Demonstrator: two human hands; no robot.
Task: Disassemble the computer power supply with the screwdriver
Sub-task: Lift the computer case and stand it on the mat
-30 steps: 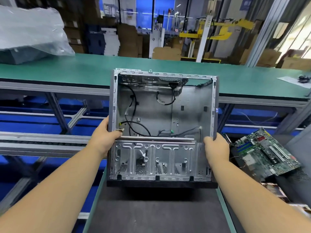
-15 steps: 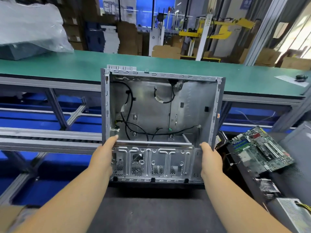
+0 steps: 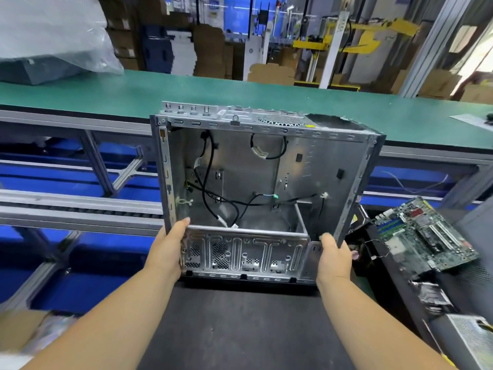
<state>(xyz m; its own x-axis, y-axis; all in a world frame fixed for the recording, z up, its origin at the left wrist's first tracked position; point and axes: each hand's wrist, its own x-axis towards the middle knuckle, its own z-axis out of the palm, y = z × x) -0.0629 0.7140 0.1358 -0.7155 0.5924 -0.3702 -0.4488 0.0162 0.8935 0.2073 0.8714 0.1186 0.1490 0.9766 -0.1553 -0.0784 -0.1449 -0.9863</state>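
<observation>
An emptied grey metal computer case [image 3: 301, 169] is held up in front of me, its open side facing me, loose black cables hanging inside. My left hand [image 3: 168, 247] grips its lower left edge and my right hand [image 3: 333, 256] grips its lower right edge. The case's bottom sits near the far end of the dark mat [image 3: 240, 329]. A grey power supply box [image 3: 472, 340] lies at the bottom right corner, partly cut off. No screwdriver is visible.
A green motherboard [image 3: 424, 233] lies on the right beside other removed parts [image 3: 432, 295]. A long green conveyor table [image 3: 133, 89] runs across behind the case, with a plastic-wrapped bundle [image 3: 50, 41] at its far left. Blue bins and aluminium framing sit below left.
The case has tilted, its top edge tipping away so the top panel shows, and it has shifted slightly right. Both hands have slid lower on its sides. My view dropped, revealing the power supply.
</observation>
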